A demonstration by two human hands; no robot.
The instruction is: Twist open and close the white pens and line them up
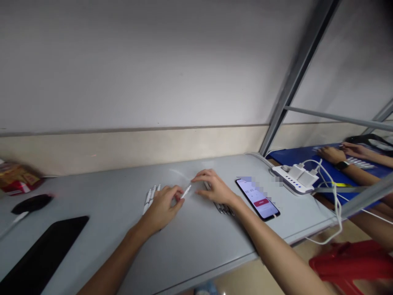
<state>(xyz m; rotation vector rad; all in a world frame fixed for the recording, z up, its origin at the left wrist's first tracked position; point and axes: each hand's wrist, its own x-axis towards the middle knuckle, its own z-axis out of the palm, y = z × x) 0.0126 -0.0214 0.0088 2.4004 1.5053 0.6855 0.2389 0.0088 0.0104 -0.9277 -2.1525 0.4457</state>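
Note:
My left hand (163, 208) is closed in a pinch on a slim white pen (186, 191), whose tip points up and to the right. Several similar white pens (148, 199) lie side by side on the desk, partly hidden behind that hand. Just right of the held pen, my right hand (214, 187) has its thumb and forefinger apart, with nothing visible between them. Beneath its wrist, several slim pen-like pieces with shiny metal ends (225, 209) lie in a row, mostly covered by the hand and forearm.
A phone (258, 198) showing a timer lies right of my hands, near a white power strip (293, 180) with cables. At left are a black mat (46, 254), a dark oval object (32, 203) and a red package (18, 178). Another person's hands (333, 155) work over a blue surface.

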